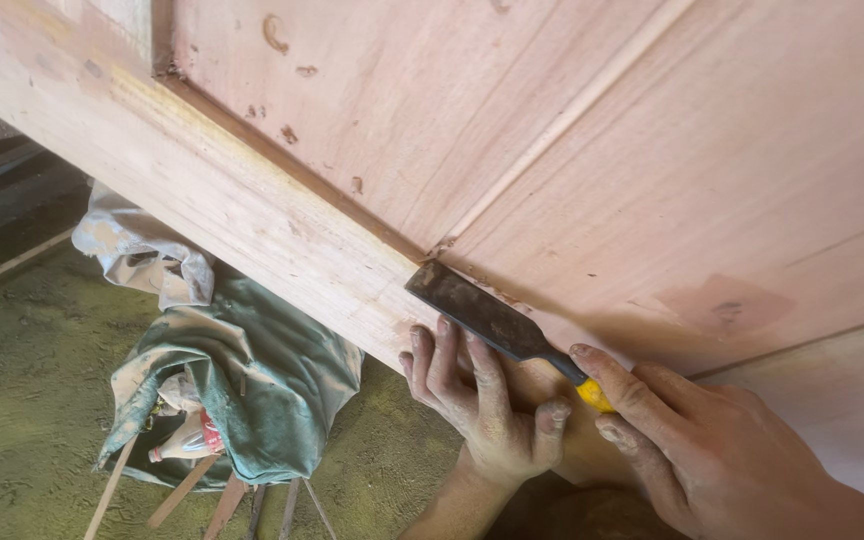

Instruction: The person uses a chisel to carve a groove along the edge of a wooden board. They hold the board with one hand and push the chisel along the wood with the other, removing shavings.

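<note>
A large pinkish wooden door panel [572, 140] with grooves and a raised frame rail fills the upper view. A chisel [487, 318] with a dark flat blade and a yellow handle lies on it, its edge at the corner where the rail meets the recessed panel. My right hand [712, 450] grips the yellow handle at the lower right. My left hand [477, 400] rests its fingers on the rail's edge just below the blade, the thumb near the handle.
Below the panel's edge lies a dusty green floor [22, 400]. A green cloth bag [252, 380] sits there with a plastic bottle [184, 440], a crumpled white bag [142, 250] and thin wooden sticks [182, 490].
</note>
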